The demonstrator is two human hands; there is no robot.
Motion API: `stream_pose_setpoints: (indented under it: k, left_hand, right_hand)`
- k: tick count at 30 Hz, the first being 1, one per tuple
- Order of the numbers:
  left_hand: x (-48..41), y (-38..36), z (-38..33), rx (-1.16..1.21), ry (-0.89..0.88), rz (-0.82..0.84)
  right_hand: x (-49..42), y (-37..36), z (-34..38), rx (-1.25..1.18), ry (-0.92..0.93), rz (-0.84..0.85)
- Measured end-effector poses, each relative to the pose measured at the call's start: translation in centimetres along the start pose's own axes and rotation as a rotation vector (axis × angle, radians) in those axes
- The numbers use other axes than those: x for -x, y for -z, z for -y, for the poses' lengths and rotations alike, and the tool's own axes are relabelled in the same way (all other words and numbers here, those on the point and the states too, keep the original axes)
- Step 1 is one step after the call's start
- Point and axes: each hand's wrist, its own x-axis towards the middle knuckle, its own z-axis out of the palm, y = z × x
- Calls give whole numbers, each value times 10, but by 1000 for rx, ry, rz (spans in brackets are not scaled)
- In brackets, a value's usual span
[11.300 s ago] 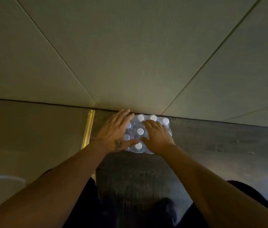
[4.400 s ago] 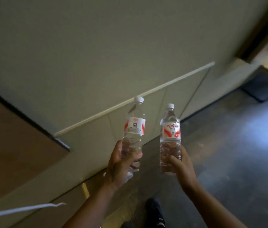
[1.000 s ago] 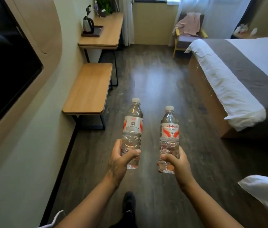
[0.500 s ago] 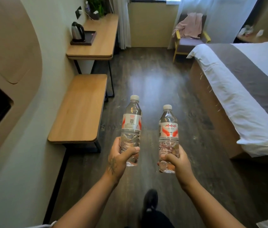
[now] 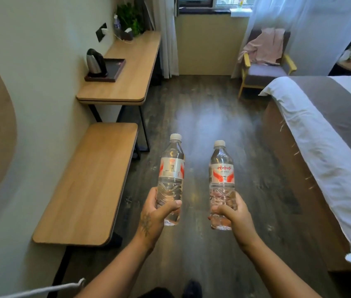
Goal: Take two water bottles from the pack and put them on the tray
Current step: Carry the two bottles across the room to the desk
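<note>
Both hands hold a clear water bottle upright in front of me, over the dark wood floor. My left hand point(image 5: 154, 214) grips the lower half of the left bottle point(image 5: 171, 168), which has a white cap and a red and white label. My right hand point(image 5: 232, 216) grips the base of the right bottle point(image 5: 222, 173), of the same kind. A dark rectangular tray point(image 5: 116, 66) lies far ahead on the upper wooden desk point(image 5: 127, 78) at the left wall, with a steel kettle point(image 5: 95, 62) standing on its near-left part. The pack is out of view.
A low wooden bench point(image 5: 88, 183) runs along the left wall below the desk. A bed point(image 5: 325, 134) with white and grey covers fills the right side. An armchair point(image 5: 265, 65) with pink cloth stands under the window. A plant point(image 5: 130, 18) sits at the desk's far end.
I have walked forward along the aisle: the bench, desk and tray are nearer and the bed has slid back on the right. Both hands still hold their bottles upright.
</note>
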Motion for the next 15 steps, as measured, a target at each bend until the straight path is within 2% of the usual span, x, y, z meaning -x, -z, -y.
stream_pose_setpoints:
  k: [15]
  left_hand:
    - [-360,-47,-107,15,-61,13]
  right_hand:
    - [-356,-11,101,-34,1,-18]
